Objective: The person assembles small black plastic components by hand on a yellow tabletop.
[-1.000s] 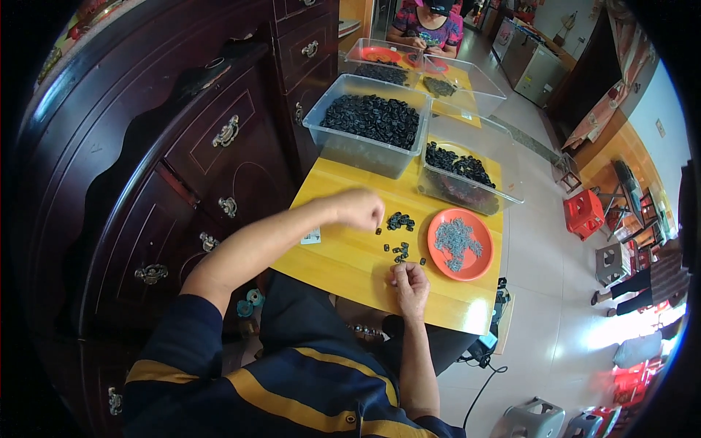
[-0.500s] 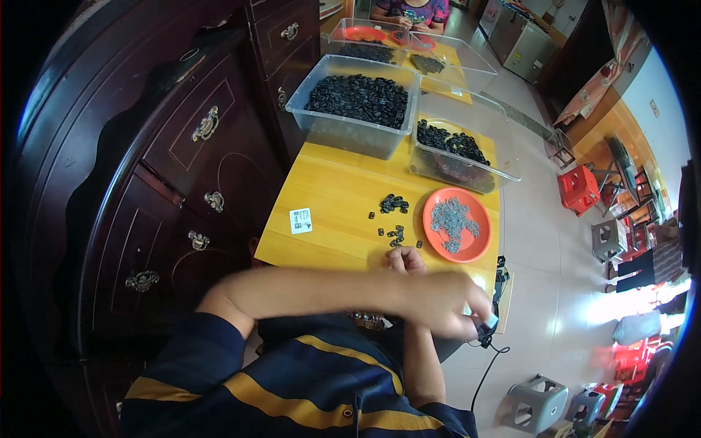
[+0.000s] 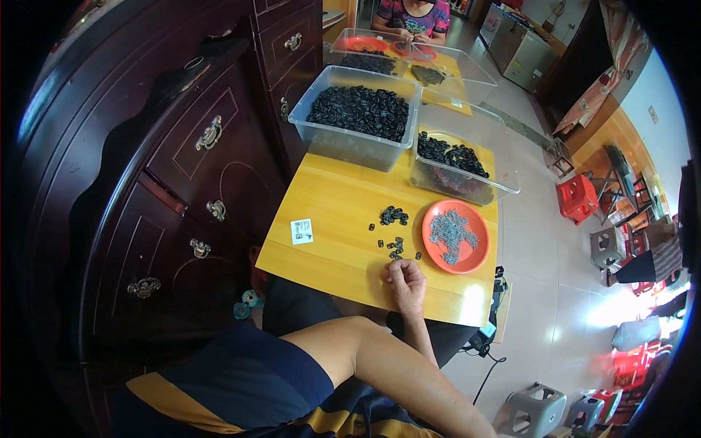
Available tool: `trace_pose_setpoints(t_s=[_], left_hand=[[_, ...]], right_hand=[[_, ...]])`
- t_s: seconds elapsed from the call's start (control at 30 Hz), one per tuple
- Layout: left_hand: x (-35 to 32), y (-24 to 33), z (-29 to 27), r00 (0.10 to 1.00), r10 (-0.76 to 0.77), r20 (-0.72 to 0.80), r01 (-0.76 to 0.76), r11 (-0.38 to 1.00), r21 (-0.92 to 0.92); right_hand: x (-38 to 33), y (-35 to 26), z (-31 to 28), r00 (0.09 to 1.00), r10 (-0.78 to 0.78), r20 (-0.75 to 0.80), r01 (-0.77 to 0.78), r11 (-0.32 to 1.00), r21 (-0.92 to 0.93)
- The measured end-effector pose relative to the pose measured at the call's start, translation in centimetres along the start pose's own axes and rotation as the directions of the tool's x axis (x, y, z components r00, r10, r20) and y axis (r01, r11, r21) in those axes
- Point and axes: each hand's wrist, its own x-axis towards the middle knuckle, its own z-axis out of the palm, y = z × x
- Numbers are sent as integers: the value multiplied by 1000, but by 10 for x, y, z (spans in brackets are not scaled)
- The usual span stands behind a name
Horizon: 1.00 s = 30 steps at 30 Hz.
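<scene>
While your right hand [image 3: 407, 283] rests on the near edge of the yellow table [image 3: 328, 212], its fingers are curled together over the thumb, and you cannot tell whether a part is pinched inside. Just beyond the knuckles, at about 11 o'clock from that hand, lie the loose black parts [image 3: 394, 244], with a tighter clump [image 3: 393, 214] a little farther out at 12.

Your left hand is out of view now; only the bare upper arm [image 3: 387, 365] crosses the bottom of the picture. A second ago that hand was reaching out to the clump, and half a second ago the forearm was sweeping across in front of you, so it has come back off the table. My reading: the left has fetched or nudged parts and the right is now the one working.

At 2 o'clock from the right hand sits the orange plate [image 3: 456, 236] with small grey pieces. Farther out at 12 stand two clear bins [image 3: 358, 120] of black parts, the smaller bin [image 3: 458, 166] at 1. A white label [image 3: 301, 231] lies at 10. Left of the table rises the dark cabinet [image 3: 182, 160]. Another person [image 3: 412, 11] sits at the far table.
</scene>
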Motion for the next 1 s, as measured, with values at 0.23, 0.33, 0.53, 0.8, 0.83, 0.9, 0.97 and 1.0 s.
trace_pose_setpoints(t_s=[0.23, 0.33, 0.53, 0.8, 0.83, 0.9, 0.97, 1.0], left_hand=[[-3, -4, -16, 995, -19, -102, 29, 995, 100], [-15, -6, -21, 957, 146, -250, -64, 949, 309], [-60, -2, -8, 872, 183, -453, 70, 871, 487], [-195, -19, 10, 577, 316, -753, 492, 602, 629], [-221, -13, 16, 493, 277, -825, 529, 658, 536], [-269, -15, 31, 220, 428, -877, 669, 587, 455], [-310, -17, 54, -55, 480, -876, 783, 565, 261], [-328, -22, 62, -171, 498, -850, 806, 567, 170]], right_hand=[[-1, 2, -3, 1000, -9, 2, 9, 1000, 28], [-1, 3, -7, 1000, -12, 12, 12, 1000, 18], [0, 2, -2, 1000, -14, -16, 14, 999, 52], [-2, 0, -5, 999, -14, -52, 16, 998, 53], [-4, -1, -6, 998, -13, -54, 16, 998, 53], [-4, -4, -1, 989, 125, -75, -119, 990, 80], [0, 4, 2, 998, 33, -59, -27, 995, 101], [2, 7, 2, 998, -35, -56, 40, 996, 79]])
